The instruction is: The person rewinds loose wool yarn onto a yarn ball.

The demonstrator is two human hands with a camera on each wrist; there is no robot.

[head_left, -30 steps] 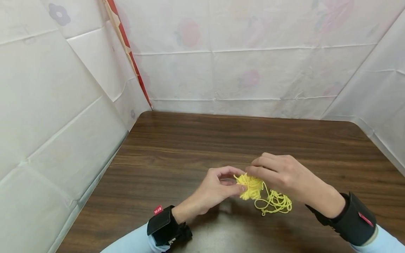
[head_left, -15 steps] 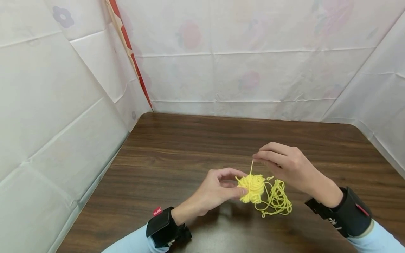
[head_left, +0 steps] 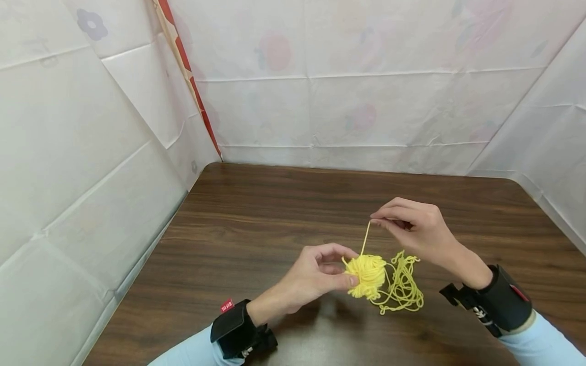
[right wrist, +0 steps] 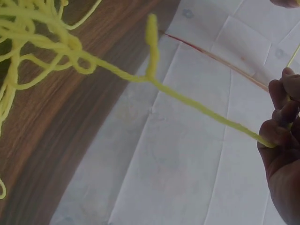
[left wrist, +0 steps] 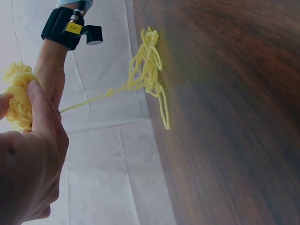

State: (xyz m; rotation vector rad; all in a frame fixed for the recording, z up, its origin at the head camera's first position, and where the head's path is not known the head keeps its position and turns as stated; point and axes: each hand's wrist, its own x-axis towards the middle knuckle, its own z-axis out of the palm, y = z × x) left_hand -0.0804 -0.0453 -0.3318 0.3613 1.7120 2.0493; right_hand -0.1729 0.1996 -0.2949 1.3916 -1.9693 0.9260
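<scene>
My left hand holds a small ball of yellow yarn between thumb and fingers, over the table. Up and to the right of it, my right hand pinches a strand of the yarn, which runs taut from the top of the ball to the fingertips. A loose tangle of the same yarn lies on the table right of the ball. In the right wrist view, another length of yarn with a short knotted stub leads from the tangle into the curled fingers of my right hand.
The dark wood-grain table has rounded far corners. White sheeting with faint flower prints hangs behind it and on both sides. A red and tan strip runs down the back left corner. Black bands with cameras sit on both wrists.
My right hand has risen from the ball, up and slightly right, drawing out a strand that now stretches between them. The loose tangle has been pulled upward. My left hand stays nearly in place.
</scene>
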